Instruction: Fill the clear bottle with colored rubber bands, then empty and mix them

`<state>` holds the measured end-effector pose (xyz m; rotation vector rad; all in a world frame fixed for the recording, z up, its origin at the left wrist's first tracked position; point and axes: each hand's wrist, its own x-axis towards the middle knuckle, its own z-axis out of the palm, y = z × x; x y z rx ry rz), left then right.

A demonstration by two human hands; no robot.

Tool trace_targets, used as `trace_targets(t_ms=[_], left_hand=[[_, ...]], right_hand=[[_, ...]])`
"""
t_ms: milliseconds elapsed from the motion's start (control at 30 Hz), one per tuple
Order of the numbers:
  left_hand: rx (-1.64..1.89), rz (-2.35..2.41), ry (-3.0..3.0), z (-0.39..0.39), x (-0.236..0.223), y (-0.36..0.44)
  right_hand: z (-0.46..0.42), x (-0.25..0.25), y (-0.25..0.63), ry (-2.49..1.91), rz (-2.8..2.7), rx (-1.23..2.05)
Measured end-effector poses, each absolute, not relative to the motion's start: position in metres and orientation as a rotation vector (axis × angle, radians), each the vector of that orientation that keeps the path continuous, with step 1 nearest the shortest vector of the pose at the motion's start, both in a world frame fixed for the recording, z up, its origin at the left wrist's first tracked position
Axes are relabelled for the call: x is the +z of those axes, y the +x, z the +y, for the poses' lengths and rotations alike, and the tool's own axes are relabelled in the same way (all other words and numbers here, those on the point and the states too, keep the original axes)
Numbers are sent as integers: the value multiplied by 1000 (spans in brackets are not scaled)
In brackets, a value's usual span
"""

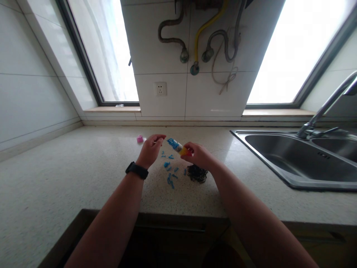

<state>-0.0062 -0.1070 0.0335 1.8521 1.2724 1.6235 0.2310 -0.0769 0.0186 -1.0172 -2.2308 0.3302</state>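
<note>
One clear, yellow-and-red-ended tube (179, 147), blue strips (173, 143) inside, is gripped by the right hand (197, 153), left of the steel sink (287, 158). Left hand (151, 149) half-curled near it, hold unclear. About ten loose blue strips (166, 164) and one black stringy tangle (197, 174) lie between tube and speckled countertop's (106, 175) front edge; one pink object (140, 139), toward the back.

The clear cylindrical tube (178, 147) is held at a slant, its far-left end packed with small blue pieces (173, 143) and its body shading through yellow to red at the near-right end. More blue pieces (169, 179) lie loose and scattered on the near side of the tube, some bunched or touching, at least 1 set apart to the right. A tangled heap of thin black bands (197, 173) sits near the tube's red end, nearer the viewer. A small pink cap (140, 139) lies well left of the tube.
</note>
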Motion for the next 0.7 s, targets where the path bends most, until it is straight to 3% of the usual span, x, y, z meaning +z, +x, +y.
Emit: trace_targets(t_ms=[467,700], left_hand=[[1437,1229,2188,-118,38,5],[1652,1230,2043,-120,40,2]], right_hand=[[-80,20,227,-1003,-2212,396],[-79,19,226,-1003,-2201,423]])
